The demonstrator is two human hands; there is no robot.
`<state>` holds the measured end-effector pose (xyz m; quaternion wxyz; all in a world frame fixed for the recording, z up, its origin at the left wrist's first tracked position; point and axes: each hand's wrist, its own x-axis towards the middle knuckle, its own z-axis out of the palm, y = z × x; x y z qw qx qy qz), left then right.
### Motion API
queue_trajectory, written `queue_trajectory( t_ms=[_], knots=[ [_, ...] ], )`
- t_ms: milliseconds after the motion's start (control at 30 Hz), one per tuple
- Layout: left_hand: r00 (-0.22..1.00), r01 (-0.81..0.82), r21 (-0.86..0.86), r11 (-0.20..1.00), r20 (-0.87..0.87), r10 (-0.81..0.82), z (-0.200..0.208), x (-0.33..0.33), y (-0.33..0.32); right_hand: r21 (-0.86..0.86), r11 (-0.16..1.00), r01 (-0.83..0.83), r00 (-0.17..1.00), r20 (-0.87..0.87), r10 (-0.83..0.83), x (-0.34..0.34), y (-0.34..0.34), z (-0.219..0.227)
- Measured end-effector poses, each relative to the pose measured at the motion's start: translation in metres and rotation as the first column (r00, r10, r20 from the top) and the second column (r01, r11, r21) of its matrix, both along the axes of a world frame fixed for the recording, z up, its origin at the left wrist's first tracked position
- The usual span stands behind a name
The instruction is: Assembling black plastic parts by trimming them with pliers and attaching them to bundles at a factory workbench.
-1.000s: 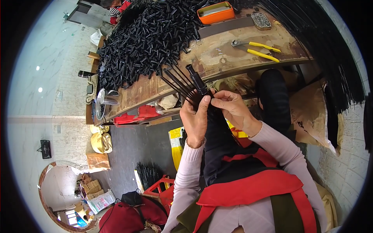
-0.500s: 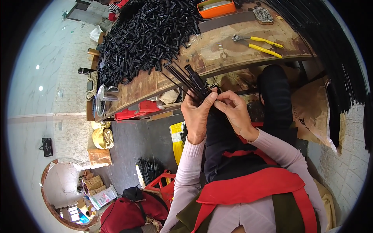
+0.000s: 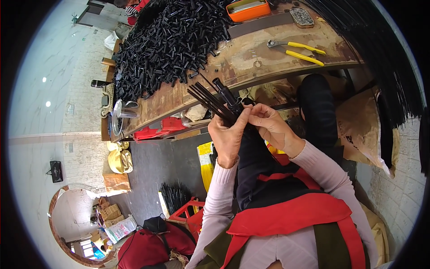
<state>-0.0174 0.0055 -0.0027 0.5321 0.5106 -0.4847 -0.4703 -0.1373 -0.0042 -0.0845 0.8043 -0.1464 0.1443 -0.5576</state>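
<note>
My left hand [image 3: 227,138] is closed round a bundle of thin black rods [image 3: 204,99], which point up and to the left past its fingers. Beside them, leaning the same way, a short black tubular fitting [image 3: 226,93] rises from the same grasp. Thumb to thumb with it, my right hand [image 3: 272,127] pinches at the base of the fitting. Whatever sits between the right fingertips is too small to make out. Both hands are over my lap, just short of the bench's near edge.
A big heap of black tube pieces [image 3: 174,45] covers the left of the wooden bench [image 3: 242,62]. Yellow-handled pliers [image 3: 298,51], an orange box [image 3: 247,10] and a small tray of metal bits [image 3: 302,17] lie rightward. Long black rods [image 3: 358,40] hang at far right.
The black rods in my left hand have shifted and fanned slightly, one now standing nearer the fitting. My right hand has moved a little, its fingertips still meeting the left thumb.
</note>
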Motion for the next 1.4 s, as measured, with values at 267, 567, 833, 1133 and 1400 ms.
queue_trajectory(
  t_ms=[267, 567, 833, 1133, 1400],
  knots=[
    [0.966, 0.252, 0.094, 0.963, -0.093, -0.243, 0.012, 0.008, 0.01, -0.052, 0.961, 0.271, 0.939, -0.207, -0.276, 0.004, 0.042, 0.022],
    [0.962, 0.221, 0.032, 0.975, -0.174, -0.212, -0.006, 0.004, 0.009, -0.029, 0.964, 0.263, 0.943, -0.203, -0.263, 0.005, 0.037, 0.017],
    [0.878, 0.236, 0.0, 0.972, 0.428, -0.213, 0.002, 0.018, 0.004, 0.021, 0.986, 0.165, 0.975, -0.154, -0.16, 0.004, 0.033, 0.018],
    [0.909, 0.364, 0.086, 0.927, 0.182, -0.374, 0.013, 0.024, -0.001, -0.03, 0.985, 0.17, 0.962, -0.213, -0.173, 0.008, 0.034, 0.018],
    [0.897, 0.313, 0.056, 0.948, 0.311, -0.315, 0.008, 0.026, -0.001, -0.031, 0.999, 0.044, 0.98, -0.193, -0.05, 0.006, 0.023, 0.015]
  ],
)
